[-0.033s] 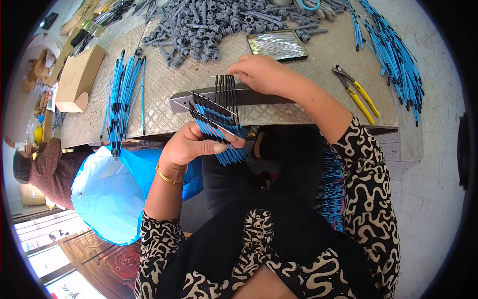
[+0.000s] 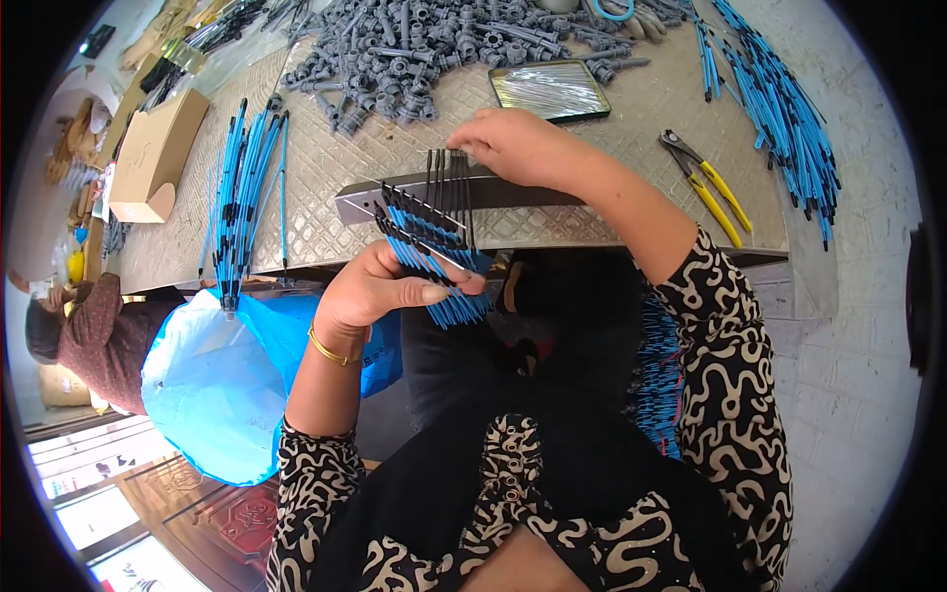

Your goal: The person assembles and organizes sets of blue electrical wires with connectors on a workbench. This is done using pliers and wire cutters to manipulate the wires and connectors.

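Observation:
Between the thumb and fingers of my left hand (image 2: 367, 288) is a row of blue sticks (image 2: 459, 309) with black ends, crossed by thin silvery wires. Long thin black rods (image 2: 457, 185) rise from this row toward the table. At their upper ends the fingers of my right hand (image 2: 515, 144) are closed together; the fingertips are partly hidden. Just behind the rods, a dark metal bar (image 2: 533, 190) lies along the table's front edge, under my right wrist.
Grey plastic fittings (image 2: 424, 49) heap at the table's back, beside a tin of silvery pins (image 2: 548, 89). Yellow-handled pliers (image 2: 705, 187) lie right. Blue sticks lie in a left bundle (image 2: 237, 197) and right pile (image 2: 789, 128). A cardboard box (image 2: 153, 158) and blue bag (image 2: 212, 385) are left, near another person (image 2: 104, 335).
My right hand has shifted very slightly left at the top of the black rods. My left hand and its blue sticks stay in place.

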Available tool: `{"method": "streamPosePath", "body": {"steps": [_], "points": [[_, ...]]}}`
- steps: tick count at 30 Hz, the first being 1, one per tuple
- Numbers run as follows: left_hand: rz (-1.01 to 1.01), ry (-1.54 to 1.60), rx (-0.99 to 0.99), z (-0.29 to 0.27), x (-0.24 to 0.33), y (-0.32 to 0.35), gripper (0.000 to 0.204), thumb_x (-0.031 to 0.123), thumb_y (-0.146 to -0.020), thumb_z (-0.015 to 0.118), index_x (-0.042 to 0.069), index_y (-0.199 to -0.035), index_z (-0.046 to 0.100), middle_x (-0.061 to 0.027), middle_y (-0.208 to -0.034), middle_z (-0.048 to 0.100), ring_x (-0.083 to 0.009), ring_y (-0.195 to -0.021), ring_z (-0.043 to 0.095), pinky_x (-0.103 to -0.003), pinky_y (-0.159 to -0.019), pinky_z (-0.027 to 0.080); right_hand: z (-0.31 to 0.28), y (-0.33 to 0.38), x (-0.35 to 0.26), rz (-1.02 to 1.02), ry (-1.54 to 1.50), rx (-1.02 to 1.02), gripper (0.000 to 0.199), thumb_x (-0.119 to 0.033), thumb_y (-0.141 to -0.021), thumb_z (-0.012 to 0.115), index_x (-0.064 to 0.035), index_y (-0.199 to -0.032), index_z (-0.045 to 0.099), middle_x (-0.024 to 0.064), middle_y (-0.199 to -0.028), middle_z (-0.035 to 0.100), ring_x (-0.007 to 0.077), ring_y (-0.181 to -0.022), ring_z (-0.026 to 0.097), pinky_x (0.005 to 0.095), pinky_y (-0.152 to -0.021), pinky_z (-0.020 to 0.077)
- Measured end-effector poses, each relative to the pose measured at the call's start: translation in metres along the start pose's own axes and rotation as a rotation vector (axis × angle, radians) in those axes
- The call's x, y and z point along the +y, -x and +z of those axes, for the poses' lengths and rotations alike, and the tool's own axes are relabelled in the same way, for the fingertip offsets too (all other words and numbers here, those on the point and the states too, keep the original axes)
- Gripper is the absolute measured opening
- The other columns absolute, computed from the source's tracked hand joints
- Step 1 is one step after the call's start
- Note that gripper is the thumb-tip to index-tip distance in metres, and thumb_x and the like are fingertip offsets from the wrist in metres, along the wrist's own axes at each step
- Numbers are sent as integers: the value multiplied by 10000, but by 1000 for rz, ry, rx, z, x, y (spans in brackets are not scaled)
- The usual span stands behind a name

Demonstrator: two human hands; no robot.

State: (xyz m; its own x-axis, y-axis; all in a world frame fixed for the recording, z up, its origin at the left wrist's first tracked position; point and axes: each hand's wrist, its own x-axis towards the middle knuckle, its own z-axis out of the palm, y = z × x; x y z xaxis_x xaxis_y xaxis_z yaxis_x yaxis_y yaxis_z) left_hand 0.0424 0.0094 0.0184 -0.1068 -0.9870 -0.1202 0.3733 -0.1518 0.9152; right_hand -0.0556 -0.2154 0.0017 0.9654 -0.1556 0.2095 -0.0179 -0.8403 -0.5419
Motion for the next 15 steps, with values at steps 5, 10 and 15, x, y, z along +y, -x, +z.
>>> {"method": "streamPosePath", "body": {"steps": [5,10,15], "points": [[-49,-37,-11,-3,4,-1,233,-5,-764,621,-24,-996,621,-147,-989,646,-233,-988,597,-344,-922,419,14,-14,4,63,-286,27,223,-181,-868,503,-73,-1032,609,105,-929,632,231,-855,600,340,-744,464],[-21,-7,21,-3,0,2,216,-4,-759,624,-28,-974,622,-156,-996,643,-239,-991,596,-344,-918,423,5,-23,-12,178,-232,-125,223,-216,-878,509,-65,-1008,610,86,-874,642,184,-821,599,332,-726,464],[101,13,66,0,-3,6,182,9,-763,623,-29,-940,622,-178,-988,641,-261,-990,598,-354,-912,432,-3,-6,-8,177,-106,-75,204,-224,-850,558,-70,-970,618,74,-973,614,216,-783,600,336,-693,467]]}}
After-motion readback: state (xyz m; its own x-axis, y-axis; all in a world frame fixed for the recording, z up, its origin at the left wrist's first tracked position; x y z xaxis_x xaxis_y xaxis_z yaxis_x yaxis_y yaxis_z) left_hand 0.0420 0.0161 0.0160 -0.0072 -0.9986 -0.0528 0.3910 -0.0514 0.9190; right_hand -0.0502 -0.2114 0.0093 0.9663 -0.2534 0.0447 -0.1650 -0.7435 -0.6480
